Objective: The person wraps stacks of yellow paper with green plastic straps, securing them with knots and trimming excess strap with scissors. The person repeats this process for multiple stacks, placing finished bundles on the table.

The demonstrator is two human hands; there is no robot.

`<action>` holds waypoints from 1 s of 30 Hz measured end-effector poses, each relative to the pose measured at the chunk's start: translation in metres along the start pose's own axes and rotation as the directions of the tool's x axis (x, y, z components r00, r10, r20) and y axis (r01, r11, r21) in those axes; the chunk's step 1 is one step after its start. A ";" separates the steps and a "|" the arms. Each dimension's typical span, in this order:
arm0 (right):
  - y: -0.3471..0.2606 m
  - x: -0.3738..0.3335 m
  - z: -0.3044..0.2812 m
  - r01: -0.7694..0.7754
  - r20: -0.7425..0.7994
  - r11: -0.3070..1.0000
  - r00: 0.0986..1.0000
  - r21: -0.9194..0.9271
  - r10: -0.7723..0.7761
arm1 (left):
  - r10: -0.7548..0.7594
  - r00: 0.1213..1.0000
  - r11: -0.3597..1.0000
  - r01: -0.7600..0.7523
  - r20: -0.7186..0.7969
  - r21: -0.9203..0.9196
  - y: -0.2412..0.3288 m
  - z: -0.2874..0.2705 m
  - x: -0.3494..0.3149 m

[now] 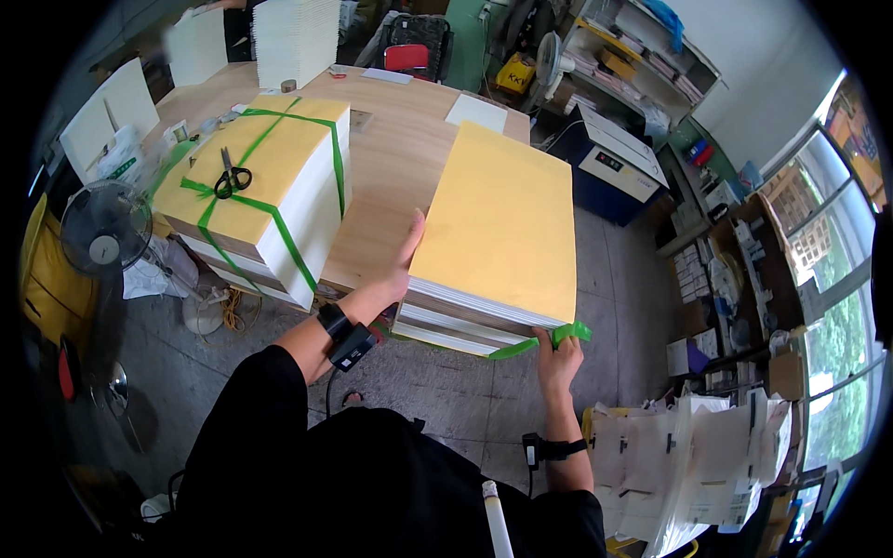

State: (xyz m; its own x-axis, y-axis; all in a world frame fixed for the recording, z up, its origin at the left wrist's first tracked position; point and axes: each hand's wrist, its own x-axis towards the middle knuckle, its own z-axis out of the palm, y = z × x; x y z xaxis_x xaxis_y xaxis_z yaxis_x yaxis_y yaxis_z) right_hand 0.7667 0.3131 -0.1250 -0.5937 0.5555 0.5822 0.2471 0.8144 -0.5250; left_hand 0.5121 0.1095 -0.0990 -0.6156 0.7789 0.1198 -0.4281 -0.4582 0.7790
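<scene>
In front of me at the table's near edge stands a tall stack of paper (507, 223) with a yellow cover sheet on top. My left hand (406, 259) lies against the stack's left side, thumb stretched out; its other fingers are hidden. At the near right corner, my right hand (561, 363) is closed on a green strap (513, 350), which runs along the stack's front face. To the left is a second yellow-topped paper stack (321, 200), tied crosswise with green strap. Black-handled scissors (231, 177) lie on top of it.
The wooden table (395, 149) carries white paper piles (296, 42) at its far left. A blue-and-white machine (614, 163) stands beyond its right side. Near the left edge is a standing fan (105, 223). White bundles (688, 456) sit at lower right. A cigarette (498, 525) juts in below.
</scene>
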 end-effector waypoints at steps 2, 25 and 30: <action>0.001 0.000 0.003 0.001 -0.024 0.998 1.000 0.070 0.001 | 0.037 0.999 0.998 -0.037 0.013 0.053 -0.001 -0.002 0.001; -0.014 0.066 -0.045 -0.603 0.466 0.484 0.797 0.634 0.383 | 0.146 0.970 0.610 0.067 -0.195 0.790 0.069 0.023 0.003; -0.021 0.073 -0.045 -0.592 0.440 0.471 0.804 0.654 0.400 | 0.051 0.984 0.769 0.071 -0.173 0.635 0.062 0.012 0.006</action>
State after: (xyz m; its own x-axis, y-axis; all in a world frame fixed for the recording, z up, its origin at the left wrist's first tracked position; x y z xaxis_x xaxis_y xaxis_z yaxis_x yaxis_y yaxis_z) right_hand 0.7527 0.3437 -0.0437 -0.7155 0.6985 -0.0145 -0.0335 -0.0550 -0.9979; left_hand 0.4895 0.0911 -0.0427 -0.7419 0.6685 0.0513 0.0466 -0.0249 0.9986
